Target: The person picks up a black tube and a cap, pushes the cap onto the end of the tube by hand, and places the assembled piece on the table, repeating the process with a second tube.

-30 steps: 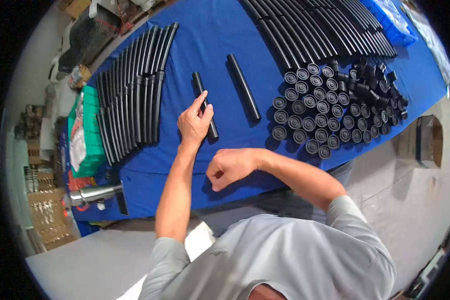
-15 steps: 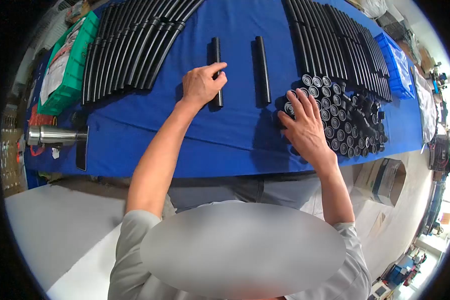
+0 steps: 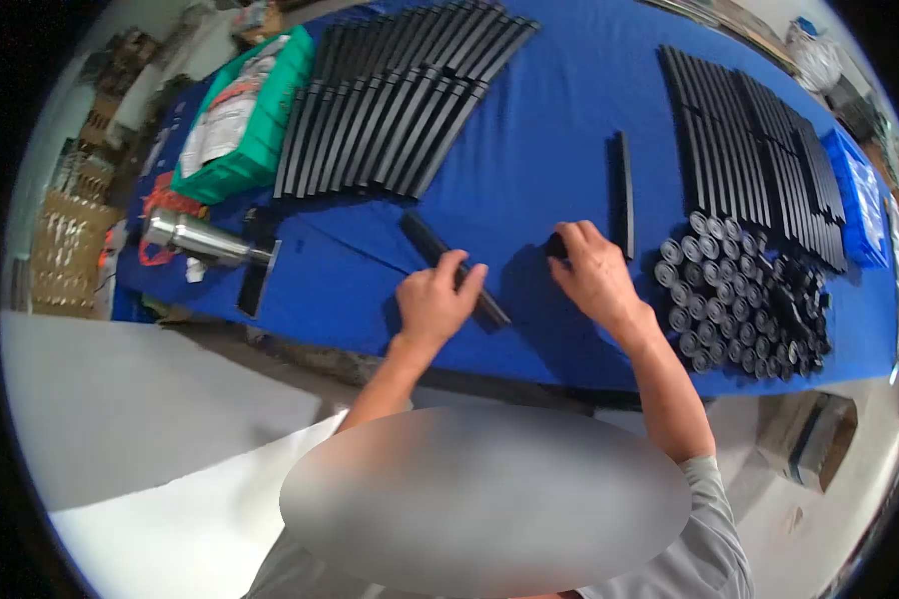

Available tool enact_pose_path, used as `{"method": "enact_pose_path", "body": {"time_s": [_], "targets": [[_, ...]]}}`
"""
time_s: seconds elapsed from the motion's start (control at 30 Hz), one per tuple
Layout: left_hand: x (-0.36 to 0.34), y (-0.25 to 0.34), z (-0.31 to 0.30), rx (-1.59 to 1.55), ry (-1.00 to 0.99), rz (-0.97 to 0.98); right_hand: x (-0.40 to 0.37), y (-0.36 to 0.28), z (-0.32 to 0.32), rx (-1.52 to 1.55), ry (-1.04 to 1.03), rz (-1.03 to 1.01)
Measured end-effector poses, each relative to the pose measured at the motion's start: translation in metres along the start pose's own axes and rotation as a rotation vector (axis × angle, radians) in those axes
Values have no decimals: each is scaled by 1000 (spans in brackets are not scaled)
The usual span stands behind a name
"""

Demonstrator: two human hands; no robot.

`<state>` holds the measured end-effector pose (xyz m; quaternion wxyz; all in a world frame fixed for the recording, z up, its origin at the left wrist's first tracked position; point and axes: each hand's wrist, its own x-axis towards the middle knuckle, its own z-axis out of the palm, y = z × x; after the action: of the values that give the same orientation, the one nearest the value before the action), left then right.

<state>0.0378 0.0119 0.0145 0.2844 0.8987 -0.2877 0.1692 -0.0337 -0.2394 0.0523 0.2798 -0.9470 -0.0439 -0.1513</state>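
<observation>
- Blue-covered desk, black tube aslant near its near edge.
- Left hand: fingers gripping black tube; best steadied firmly.
- Right hand: fingers pinching small black fitting; best held squarely.

Background clutter, head view

From my remote feed: green bin on the far left of the blue cloth, pale packaging inside. Metal flask lying on its side near the bin, red netting or cord by its left end, white scrap just below. Dark flat object, phone-like, near the flask's right end. Blue bin at far right, clear plastic in it. I've got an open cardboard box on the floor, lower right. Tan rack at left, contents too small to tell.
</observation>
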Motion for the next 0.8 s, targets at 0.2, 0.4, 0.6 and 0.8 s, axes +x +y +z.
{"method": "enact_pose_path", "body": {"time_s": [0.2,0.4,0.6,0.8], "targets": [[3,7,-9,-37,-95,-91,36,23,24,-96,51,67],[3,4,-1,-69,-18,-43,28,1,8,-91,84,154],[1,0,2,-36,4,-26,19,-38,-1,444,32,-137],[2,4,-1,-85,9,-46,7,-17,50,628,-122,77]]}}
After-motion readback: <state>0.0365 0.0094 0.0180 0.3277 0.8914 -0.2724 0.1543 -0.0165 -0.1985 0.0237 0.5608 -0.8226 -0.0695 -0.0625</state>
